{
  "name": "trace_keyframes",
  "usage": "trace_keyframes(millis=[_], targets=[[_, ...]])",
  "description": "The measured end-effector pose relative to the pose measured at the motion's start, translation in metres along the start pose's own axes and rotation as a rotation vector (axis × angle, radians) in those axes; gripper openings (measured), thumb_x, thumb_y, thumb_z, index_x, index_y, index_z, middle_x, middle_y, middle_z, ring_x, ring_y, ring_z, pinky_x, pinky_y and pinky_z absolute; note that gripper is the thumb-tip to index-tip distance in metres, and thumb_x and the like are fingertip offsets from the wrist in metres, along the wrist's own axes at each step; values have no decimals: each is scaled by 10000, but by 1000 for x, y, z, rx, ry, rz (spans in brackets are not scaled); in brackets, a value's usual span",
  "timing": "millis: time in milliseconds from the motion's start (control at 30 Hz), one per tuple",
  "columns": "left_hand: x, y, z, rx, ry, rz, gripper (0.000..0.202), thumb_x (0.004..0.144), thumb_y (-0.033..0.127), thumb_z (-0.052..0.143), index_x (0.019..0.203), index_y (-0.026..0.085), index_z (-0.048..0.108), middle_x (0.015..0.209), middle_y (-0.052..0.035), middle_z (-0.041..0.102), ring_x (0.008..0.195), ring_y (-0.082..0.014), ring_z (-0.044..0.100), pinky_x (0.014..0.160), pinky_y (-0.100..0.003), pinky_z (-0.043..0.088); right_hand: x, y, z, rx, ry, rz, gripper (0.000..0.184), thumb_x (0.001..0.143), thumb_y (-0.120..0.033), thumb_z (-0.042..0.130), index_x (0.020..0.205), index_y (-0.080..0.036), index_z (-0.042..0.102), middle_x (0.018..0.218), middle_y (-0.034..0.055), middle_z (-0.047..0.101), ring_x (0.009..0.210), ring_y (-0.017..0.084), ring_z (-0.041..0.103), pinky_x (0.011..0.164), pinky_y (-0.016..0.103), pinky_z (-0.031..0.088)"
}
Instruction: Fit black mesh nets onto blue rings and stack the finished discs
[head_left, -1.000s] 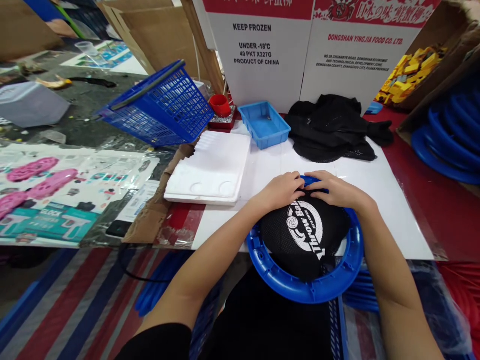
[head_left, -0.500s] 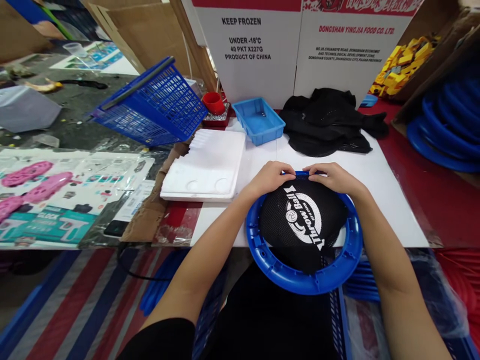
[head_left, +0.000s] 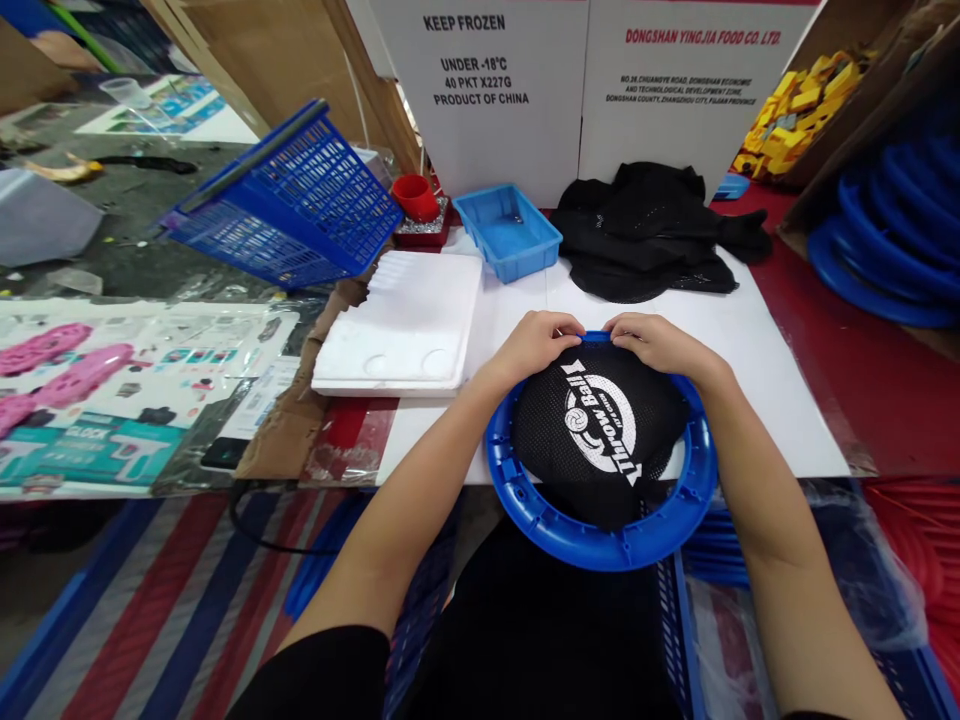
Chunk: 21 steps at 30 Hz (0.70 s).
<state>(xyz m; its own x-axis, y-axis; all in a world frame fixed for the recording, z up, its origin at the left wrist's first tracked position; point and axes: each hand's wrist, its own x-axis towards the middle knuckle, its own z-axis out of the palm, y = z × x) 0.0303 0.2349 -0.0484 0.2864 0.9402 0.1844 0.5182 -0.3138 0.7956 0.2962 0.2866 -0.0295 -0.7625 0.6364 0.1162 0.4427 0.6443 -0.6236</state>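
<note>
A blue plastic ring (head_left: pixel 592 540) lies half over the near edge of the white board (head_left: pixel 757 400). Black mesh (head_left: pixel 600 430) with a white "Throw Ball" print is bunched inside it. My left hand (head_left: pixel 536 345) and my right hand (head_left: pixel 652 342) sit side by side at the ring's far rim, fingers curled and pinching the mesh edge against the rim. Their fingertips almost touch over the top of the ring.
A pile of black mesh (head_left: pixel 649 235) lies behind, beside a small blue tray (head_left: pixel 506 230) and a red cup (head_left: pixel 415 196). A white foam tray (head_left: pixel 409 325) and a tilted blue basket (head_left: pixel 292 205) are left. Blue rings (head_left: pixel 892 240) are stacked right, cardboard boxes (head_left: pixel 570 90) behind.
Both hands stay at the far rim, pinching the mesh; the mesh print has shifted slightly. The view has tilted down a little, so everything sits higher in the frame.
</note>
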Motion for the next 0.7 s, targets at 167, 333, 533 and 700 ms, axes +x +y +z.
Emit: trace_keyframes(millis=[167, 333, 533, 700], targets=[[1, 2, -2, 116, -24, 44, 201, 937, 162, 661, 1036, 212, 828, 1042, -38, 841, 943, -207, 757, 942, -358, 569, 2, -3, 1, -102, 5, -7, 279, 990, -265, 506, 959, -225, 781, 1202, 118, 778, 1089, 309, 703, 1032, 490, 551], [-1, 13, -1, 216, -41, 148, 234, 1032, 236, 586, 1092, 195, 808, 1109, -73, 811, 1042, -232, 732, 978, -371, 546, 1, -2, 5, -16, 60, 13, 268, 986, -281, 538, 1049, -227, 793, 1188, 99, 783, 1095, 299, 704, 1030, 465, 542], [2, 17, 9, 320, -63, 148, 228, 1035, 271, 589, 1083, 199, 800, 1113, -80, 778, 1033, -241, 700, 938, -370, 534, 8, -8, 20, 41, 91, -48, 271, 1036, -393, 554, 1041, -232, 772, 1170, 105, 778, 1081, 297, 703, 1015, 463, 539], [6, 13, 12, 213, -28, 59, 191, 1003, 252, 618, 1009, 203, 803, 1056, -50, 807, 975, -227, 707, 875, -351, 527, 10, -11, 21, 58, 84, -25, 230, 1025, -380, 557, 972, -242, 733, 1143, 92, 769, 1045, 287, 690, 971, 439, 526]])
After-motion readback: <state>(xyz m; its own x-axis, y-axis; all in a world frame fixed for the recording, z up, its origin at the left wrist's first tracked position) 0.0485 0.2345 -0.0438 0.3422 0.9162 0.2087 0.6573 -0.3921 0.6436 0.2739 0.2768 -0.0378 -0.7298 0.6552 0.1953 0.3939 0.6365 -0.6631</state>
